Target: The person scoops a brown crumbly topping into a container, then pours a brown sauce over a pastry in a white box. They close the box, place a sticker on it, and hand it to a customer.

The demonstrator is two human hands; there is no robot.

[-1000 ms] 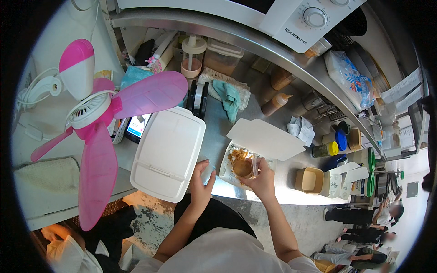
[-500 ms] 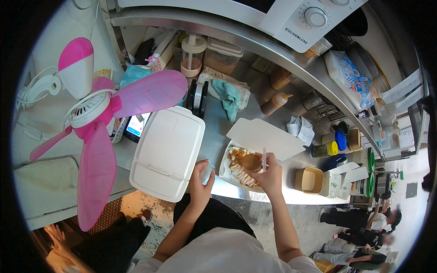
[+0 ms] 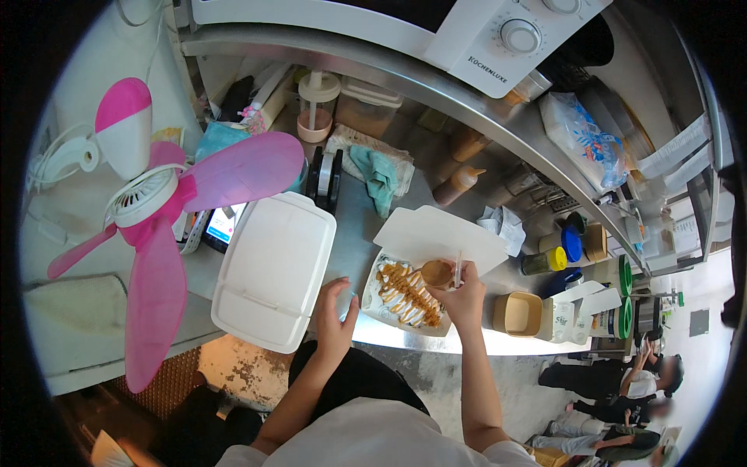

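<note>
— Materials around your grip?
— The cup (image 3: 436, 283) I hold: clear plastic, glossy. Takeaway box (image 3: 443, 235): white card, smooth, matt. Counter (image 3: 354, 233): metal, shiny.
— Beyond that?
— I note white container lid (image 3: 284, 245): smooth plastic, faint sheen. Fan blades (image 3: 161, 303): pink plastic, translucent. Teal rag (image 3: 377, 177): cloth, matt. Kraft bowl (image 3: 520, 332): brown paper, smooth. Squeeze bottle (image 3: 455, 187): smooth plastic.

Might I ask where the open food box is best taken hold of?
The food box is probably best held low on its left and right walls, one hand from each side, keeping it level, since it is open-topped and holds brown-and-white food. Its opened lid, at the far side, looks a poor handle. The right hand, holding the small cup, would need freeing first.
</note>
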